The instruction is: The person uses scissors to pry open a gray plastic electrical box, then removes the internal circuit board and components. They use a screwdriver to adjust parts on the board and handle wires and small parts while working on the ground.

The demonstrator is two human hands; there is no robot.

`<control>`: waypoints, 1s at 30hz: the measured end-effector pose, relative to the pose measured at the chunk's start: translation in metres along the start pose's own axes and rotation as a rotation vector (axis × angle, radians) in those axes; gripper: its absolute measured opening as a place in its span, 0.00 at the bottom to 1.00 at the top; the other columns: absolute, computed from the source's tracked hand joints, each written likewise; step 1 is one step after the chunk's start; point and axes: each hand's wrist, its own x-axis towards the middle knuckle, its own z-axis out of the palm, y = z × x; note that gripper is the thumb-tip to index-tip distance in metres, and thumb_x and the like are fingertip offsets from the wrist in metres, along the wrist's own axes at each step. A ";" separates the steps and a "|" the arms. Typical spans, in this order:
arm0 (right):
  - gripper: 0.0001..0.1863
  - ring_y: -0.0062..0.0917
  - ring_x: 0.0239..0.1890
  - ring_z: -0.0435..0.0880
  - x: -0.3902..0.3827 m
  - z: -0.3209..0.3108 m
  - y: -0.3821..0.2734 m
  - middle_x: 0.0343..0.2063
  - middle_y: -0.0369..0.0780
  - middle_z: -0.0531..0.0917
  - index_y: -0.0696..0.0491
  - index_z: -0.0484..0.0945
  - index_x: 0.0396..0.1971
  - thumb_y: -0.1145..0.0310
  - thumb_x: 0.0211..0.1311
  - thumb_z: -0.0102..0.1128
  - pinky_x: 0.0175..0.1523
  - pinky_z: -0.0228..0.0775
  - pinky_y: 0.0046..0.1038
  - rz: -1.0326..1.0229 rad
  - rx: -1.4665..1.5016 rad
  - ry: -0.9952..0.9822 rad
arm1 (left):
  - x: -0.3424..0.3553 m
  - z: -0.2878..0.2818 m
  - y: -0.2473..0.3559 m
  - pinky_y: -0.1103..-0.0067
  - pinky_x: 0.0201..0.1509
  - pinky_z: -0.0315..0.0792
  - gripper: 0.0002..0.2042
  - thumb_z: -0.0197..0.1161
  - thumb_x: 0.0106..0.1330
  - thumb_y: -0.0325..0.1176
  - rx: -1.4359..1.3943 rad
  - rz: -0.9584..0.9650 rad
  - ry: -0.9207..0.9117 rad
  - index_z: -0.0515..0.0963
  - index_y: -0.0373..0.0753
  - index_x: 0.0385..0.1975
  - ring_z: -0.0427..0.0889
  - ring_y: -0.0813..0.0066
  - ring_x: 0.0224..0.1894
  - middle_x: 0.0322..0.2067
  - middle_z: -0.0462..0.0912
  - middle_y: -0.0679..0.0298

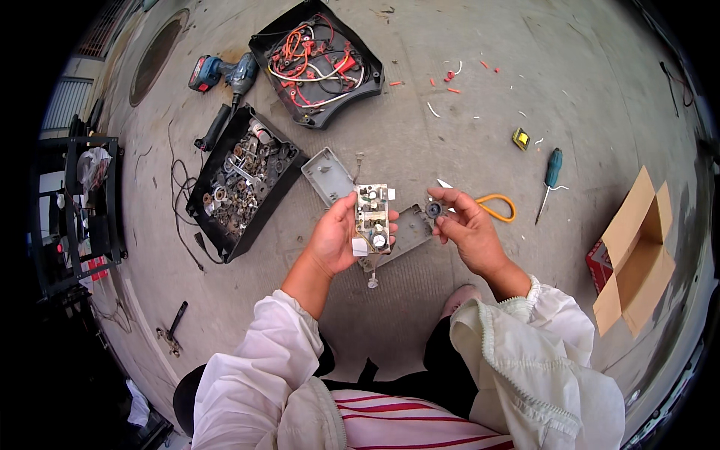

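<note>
My left hand [336, 238] is closed around a small circuit board [373, 219], held upright in front of me with its components facing up. Between the thumb and fingers of my right hand [474, 238] is a small dark round part [433, 210]; its exact kind is unclear. Under and behind the hands lie two grey plastic case halves: one shell [328, 177] beyond my left hand, the other shell [409, 236] between the hands. Just past my right hand are orange-yellow looped handles [498, 207] with a pointed metal blade [445, 184], seemingly scissors partly hidden by the fingers.
Left of my hands stands a black bin [244, 184] of metal hardware, and beyond it a black tray [319, 64] of wires. A cordless drill [225, 73] lies nearby. Rightward are a screwdriver [553, 169], a small yellow transformer [520, 138] and an opened cardboard box [634, 259].
</note>
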 end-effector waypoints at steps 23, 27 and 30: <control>0.10 0.31 0.50 0.84 -0.020 0.016 0.011 0.49 0.41 0.82 0.54 0.74 0.48 0.69 0.71 0.56 0.57 0.77 0.36 0.390 0.795 -0.298 | 0.004 0.043 0.005 0.61 0.41 0.78 0.30 0.38 0.76 0.57 -0.175 0.122 -0.295 0.60 0.46 0.71 0.79 0.59 0.38 0.40 0.78 0.52; 0.09 0.28 0.51 0.84 -0.016 0.013 0.020 0.46 0.42 0.82 0.56 0.73 0.48 0.75 0.70 0.56 0.53 0.79 0.30 0.134 0.584 -0.056 | 0.002 0.058 0.001 0.62 0.52 0.77 0.33 0.40 0.74 0.62 -0.176 0.262 -0.228 0.61 0.46 0.70 0.79 0.58 0.43 0.42 0.77 0.54; 0.09 0.29 0.51 0.83 -0.015 0.011 0.009 0.47 0.43 0.82 0.57 0.74 0.47 0.78 0.69 0.55 0.54 0.78 0.31 -0.098 0.487 0.084 | 0.005 0.052 0.004 0.62 0.59 0.74 0.30 0.50 0.73 0.57 -0.112 0.343 -0.114 0.66 0.41 0.64 0.80 0.61 0.47 0.45 0.78 0.57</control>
